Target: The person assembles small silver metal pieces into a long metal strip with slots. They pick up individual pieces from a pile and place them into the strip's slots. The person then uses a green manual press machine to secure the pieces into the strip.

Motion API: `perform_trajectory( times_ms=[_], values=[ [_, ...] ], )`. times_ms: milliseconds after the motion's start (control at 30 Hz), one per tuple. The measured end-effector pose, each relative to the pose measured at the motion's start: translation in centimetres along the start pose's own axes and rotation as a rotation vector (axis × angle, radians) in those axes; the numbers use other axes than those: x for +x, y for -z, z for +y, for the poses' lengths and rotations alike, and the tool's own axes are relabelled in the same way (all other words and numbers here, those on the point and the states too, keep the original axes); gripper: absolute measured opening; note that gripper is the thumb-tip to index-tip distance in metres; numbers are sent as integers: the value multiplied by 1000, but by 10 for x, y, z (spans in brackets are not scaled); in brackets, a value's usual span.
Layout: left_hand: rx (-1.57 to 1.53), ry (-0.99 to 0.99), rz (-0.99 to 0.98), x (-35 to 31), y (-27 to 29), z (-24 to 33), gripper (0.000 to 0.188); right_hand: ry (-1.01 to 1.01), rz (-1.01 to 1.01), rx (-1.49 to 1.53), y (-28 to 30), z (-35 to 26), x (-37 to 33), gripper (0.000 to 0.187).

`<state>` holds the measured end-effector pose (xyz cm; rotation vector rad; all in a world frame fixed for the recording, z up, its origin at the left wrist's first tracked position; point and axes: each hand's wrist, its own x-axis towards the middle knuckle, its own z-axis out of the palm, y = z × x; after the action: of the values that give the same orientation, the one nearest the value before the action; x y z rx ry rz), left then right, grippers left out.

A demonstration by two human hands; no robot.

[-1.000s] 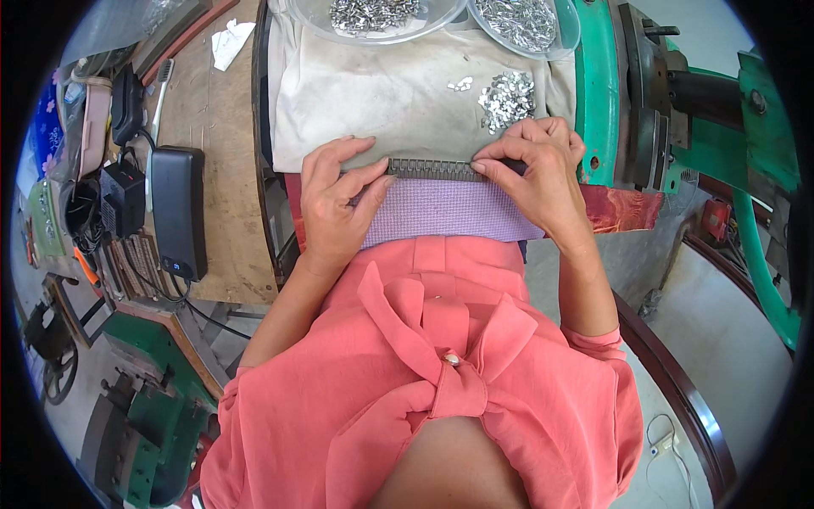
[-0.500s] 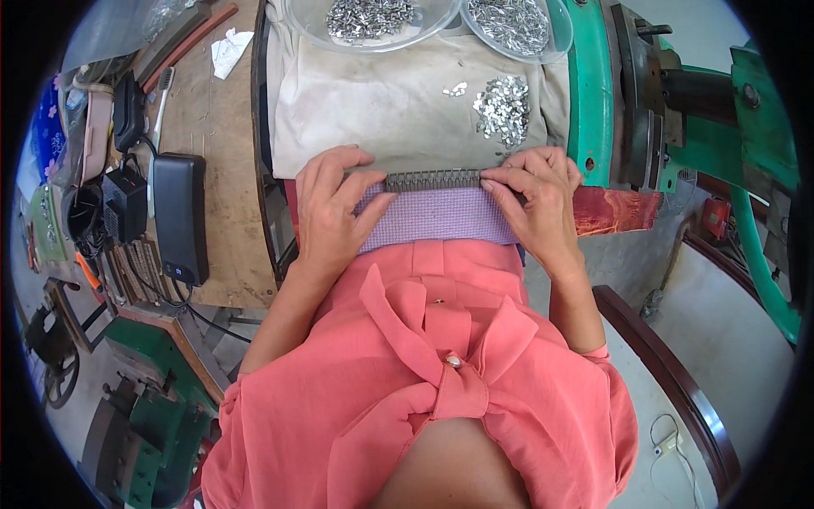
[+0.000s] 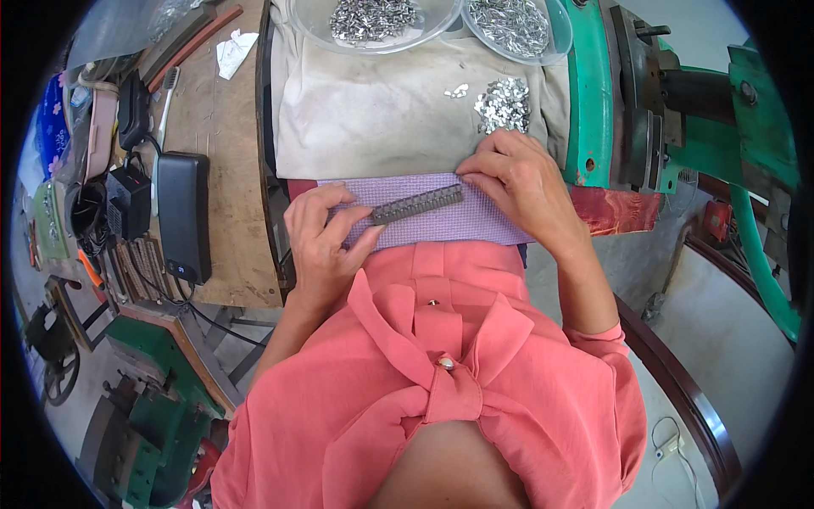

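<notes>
A dark metal strip [image 3: 418,205] with a row of notches along it lies slanted above the purple checked cloth [image 3: 462,231] on my lap, its right end higher. My left hand [image 3: 326,229] pinches the strip's left end between thumb and fingers. Just beyond the strip's right end is my right hand [image 3: 519,182], apart from it, with thumb and forefinger tips drawn together near the cloth's far edge. Whether anything small sits between those tips cannot be made out. Past the right hand, a pile of small shiny metal pieces [image 3: 504,105] rests on the beige cloth [image 3: 365,110].
Two clear plastic bowls of small metal parts, one at left [image 3: 373,44] and one at right [image 3: 519,56], stand at the back. A green machine [image 3: 588,102] borders the right side. On the wooden table [image 3: 229,195] at left lie a black power bank [image 3: 184,216] and a toothbrush [image 3: 161,127].
The strip has come nearer to me and tilted, its left end lower. My right hand has let go of its right end, and my left hand has moved down with the strip.
</notes>
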<state>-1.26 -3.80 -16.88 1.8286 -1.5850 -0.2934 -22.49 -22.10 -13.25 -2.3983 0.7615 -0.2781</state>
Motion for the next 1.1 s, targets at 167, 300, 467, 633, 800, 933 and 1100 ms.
perform_trajectory(
  times_ms=[167,300,467,633,800,933,1100],
  values=[
    [22,-9,17,-7,6,-6,31,103,-72,-24,1,3,9,7],
    [28,3,18,-10,6,-6,32,185,-86,-199,-1,-2,9,4],
    [39,-6,17,-9,6,-6,32,146,-126,-345,-7,-11,1,11],
    [63,-46,17,-5,3,-8,34,56,-14,-146,-3,-7,-12,8],
    [36,-86,16,15,-5,1,30,-289,101,176,6,-4,-34,7],
    [15,-153,-28,37,-6,4,27,-449,274,364,0,-4,-43,12],
    [9,-124,-130,56,-8,-8,29,-506,381,449,-6,-1,-42,11]
  ],
)
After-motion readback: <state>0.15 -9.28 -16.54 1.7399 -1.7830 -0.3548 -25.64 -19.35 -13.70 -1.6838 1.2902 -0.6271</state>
